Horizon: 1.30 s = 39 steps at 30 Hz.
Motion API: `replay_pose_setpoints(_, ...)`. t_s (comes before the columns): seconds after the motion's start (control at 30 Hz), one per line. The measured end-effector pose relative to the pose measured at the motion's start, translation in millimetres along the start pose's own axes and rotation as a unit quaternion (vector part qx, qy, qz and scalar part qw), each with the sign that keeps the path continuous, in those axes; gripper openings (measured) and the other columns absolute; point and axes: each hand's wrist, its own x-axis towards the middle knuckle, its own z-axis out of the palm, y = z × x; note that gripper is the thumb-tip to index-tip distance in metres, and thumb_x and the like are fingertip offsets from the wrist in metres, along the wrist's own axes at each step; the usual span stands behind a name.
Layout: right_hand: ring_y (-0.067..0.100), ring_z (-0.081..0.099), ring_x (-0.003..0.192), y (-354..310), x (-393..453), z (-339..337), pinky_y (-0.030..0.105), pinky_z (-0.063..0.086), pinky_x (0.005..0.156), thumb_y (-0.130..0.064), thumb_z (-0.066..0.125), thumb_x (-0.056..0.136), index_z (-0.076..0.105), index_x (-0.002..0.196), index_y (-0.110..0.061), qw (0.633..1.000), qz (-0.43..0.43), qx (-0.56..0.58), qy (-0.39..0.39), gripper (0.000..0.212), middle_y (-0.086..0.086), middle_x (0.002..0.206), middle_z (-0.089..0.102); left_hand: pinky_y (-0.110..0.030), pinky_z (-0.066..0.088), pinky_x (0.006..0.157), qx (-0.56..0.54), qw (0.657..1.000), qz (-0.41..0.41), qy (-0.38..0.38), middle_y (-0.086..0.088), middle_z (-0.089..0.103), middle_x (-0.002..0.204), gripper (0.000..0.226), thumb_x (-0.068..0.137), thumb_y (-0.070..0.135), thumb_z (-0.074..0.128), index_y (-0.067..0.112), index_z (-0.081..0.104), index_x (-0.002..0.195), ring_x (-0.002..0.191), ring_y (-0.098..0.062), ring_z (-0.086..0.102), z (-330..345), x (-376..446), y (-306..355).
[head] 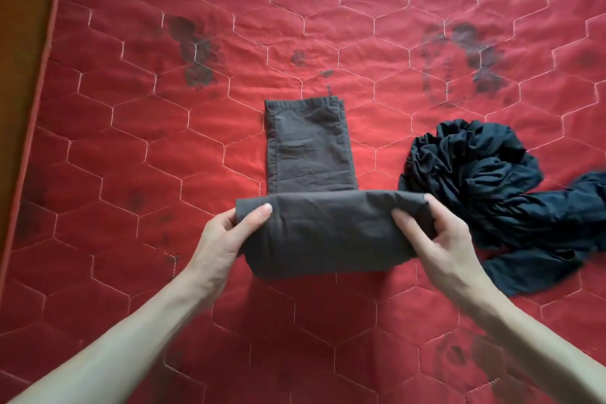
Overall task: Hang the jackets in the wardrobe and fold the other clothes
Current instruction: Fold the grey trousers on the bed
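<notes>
A pair of dark grey trousers (328, 233) lies on the red quilted bed cover (164, 141), its near part folded into a thick wide bundle. The leg ends stretch flat away from me, hems at the far end. My left hand (226, 239) grips the bundle's left end, thumb on top. My right hand (439, 239) grips the right end, fingers curled round the fold. A crumpled black garment (485, 180) lies heaped just right of the trousers, one part trailing toward the right edge.
The red cover has hexagon stitching and dark flower prints. Its piped left border (36, 102) runs diagonally beside a brown wooden floor or frame (19, 26) at the far left.
</notes>
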Motion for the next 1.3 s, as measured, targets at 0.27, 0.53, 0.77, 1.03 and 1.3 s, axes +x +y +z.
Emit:
replay_pose_setpoints(0.27, -0.003, 0.051, 0.072, 21, 75, 34, 0.018, 0.042, 0.072, -0.027, 0.059, 0.107, 0.057, 0.093, -0.021, 0.998, 0.007, -0.036, 0.056, 0.015, -0.019, 0.075, 0.057, -0.03, 0.054, 0.099, 0.115, 0.99, 0.07, 0.031, 0.012, 0.075, 0.121, 0.045, 0.086, 0.023, 0.08, 0.027, 0.063, 0.128, 0.116, -0.005, 0.07, -3, 60, -8)
replay_pose_setpoints(0.53, 0.027, 0.063, 0.111, 51, 99, 65, 0.046, 0.047, 0.1, -0.031, 0.06, 0.105, 0.061, 0.13, -0.011, 0.978, 0.07, -0.167, 0.104, 0.032, 0.005, 0.118, 0.069, -0.037, 0.053, 0.104, 0.158, 0.973, 0.069, 0.151, 0.007, 0.071, 0.121, 0.032, 0.098, 0.019, 0.071, 0.019, 0.056, 0.126, 0.113, -0.01, 0.069, 14, 91, -35)
replay_pose_setpoints(0.77, 0.033, 0.021, 0.159, 79, 52, 69, 0.052, 0.025, 0.126, -0.039, 0.053, 0.107, 0.036, 0.162, -0.013, 0.892, -0.168, -0.415, 0.063, 0.063, 0.013, 0.17, 0.026, -0.051, 0.027, 0.125, 0.545, 0.757, 0.288, 0.217, -0.016, 0.034, 0.161, 0.065, 0.104, 0.035, 0.053, 0.009, 0.032, 0.161, 0.153, -0.033, 0.03, 35, 58, -57)
replay_pose_setpoints(1.03, 0.024, 0.006, 0.163, 104, 26, 81, 0.048, 0.022, 0.127, -0.062, 0.036, 0.106, 0.016, 0.167, -0.034, 0.862, -0.13, -0.489, -0.027, 0.07, -0.007, 0.176, 0.008, -0.053, 0.017, 0.129, 0.678, 0.664, 0.311, 0.049, -0.015, 0.005, 0.174, 0.076, 0.105, 0.054, 0.041, 0.015, 0.018, 0.167, 0.162, -0.033, 0.004, 36, 55, -114)
replay_pose_setpoints(1.3, 0.036, 0.003, 0.162, 114, 13, 69, 0.053, 0.011, 0.13, -0.076, 0.043, 0.096, 0.018, 0.167, -0.016, 0.827, -0.212, -0.513, -0.088, 0.097, 0.011, 0.176, 0.006, -0.061, 0.018, 0.126, 0.724, 0.59, 0.35, -0.073, -0.024, 0.004, 0.172, 0.111, 0.08, 0.063, 0.059, 0.004, 0.018, 0.165, 0.159, -0.046, -0.001, 13, 54, -105)
